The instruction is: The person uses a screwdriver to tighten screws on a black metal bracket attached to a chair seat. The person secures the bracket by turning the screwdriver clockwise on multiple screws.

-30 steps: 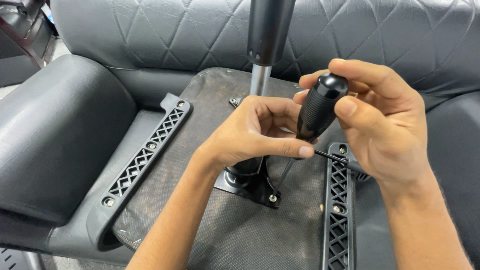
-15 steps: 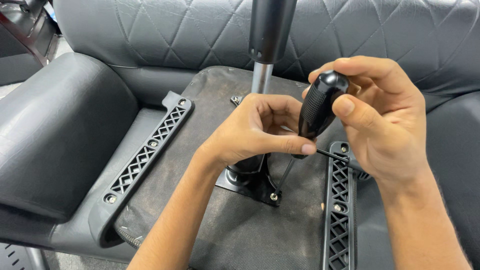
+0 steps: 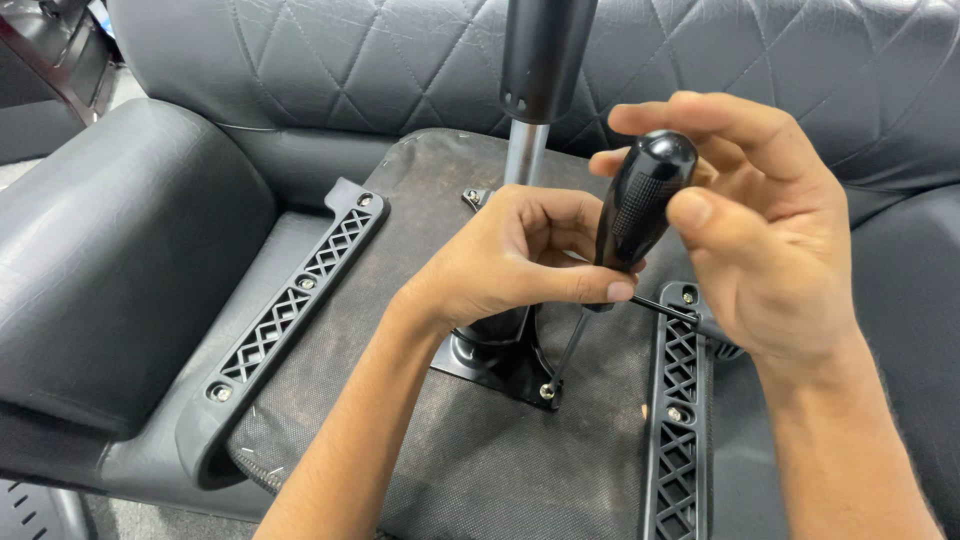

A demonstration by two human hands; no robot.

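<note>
Head view looked down on an upturned chair seat; the right hand (image 3: 770, 250) pinched the black screwdriver handle (image 3: 640, 200) between thumb and fingertips, its slim shaft (image 3: 565, 348) slanting down to a screw (image 3: 547, 391) at the corner of the black mounting plate (image 3: 495, 362); the left hand (image 3: 520, 260) curled loosely closed around the lower handle, thumb lying along it; a metal column (image 3: 526, 150) rose behind the hands; black lattice armrest brackets (image 3: 290, 310) lay bolted on either side of the fabric underside (image 3: 420, 200)
</note>
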